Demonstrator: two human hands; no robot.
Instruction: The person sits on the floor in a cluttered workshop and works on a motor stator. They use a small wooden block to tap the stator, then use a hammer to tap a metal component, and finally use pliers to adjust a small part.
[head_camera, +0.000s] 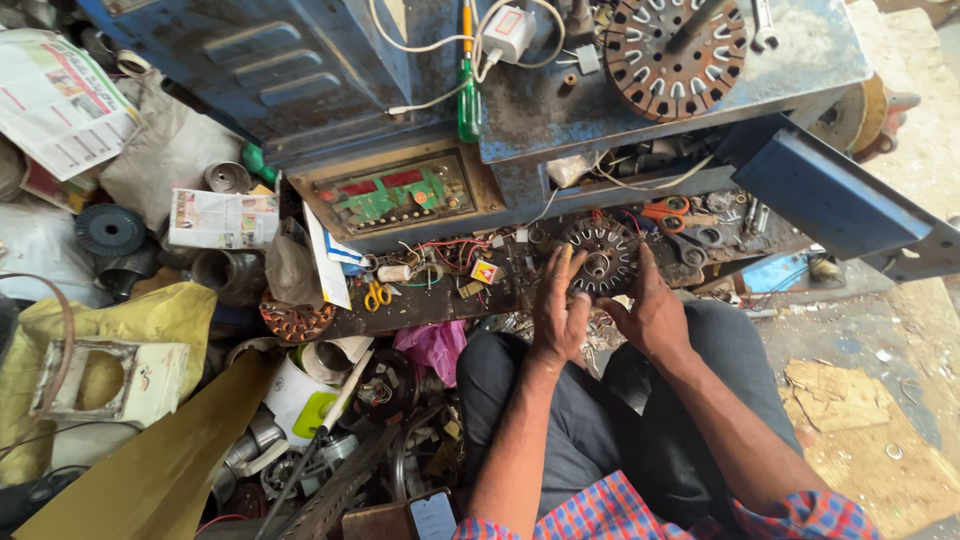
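Both my hands hold a small round slotted metal stator core (601, 259) over the low cluttered shelf (450, 300) of a blue workbench. My left hand (560, 305) grips its left rim with fingers pointing up. On the core's right rim sits my right hand (648, 308), thumb along the edge. My knees in dark trousers are just below the hands. A larger round stator core (678, 45) lies on the blue bench top (800, 50) above.
Orange-handled scissors (672, 213) lie right of the core, yellow-handled scissors (377, 295) left. A green screwdriver (468, 95) and white adapter (508, 30) rest on the bench. Newspapers (60, 100), metal parts, a pink bag (432, 345) and a phone (432, 515) crowd the floor on the left.
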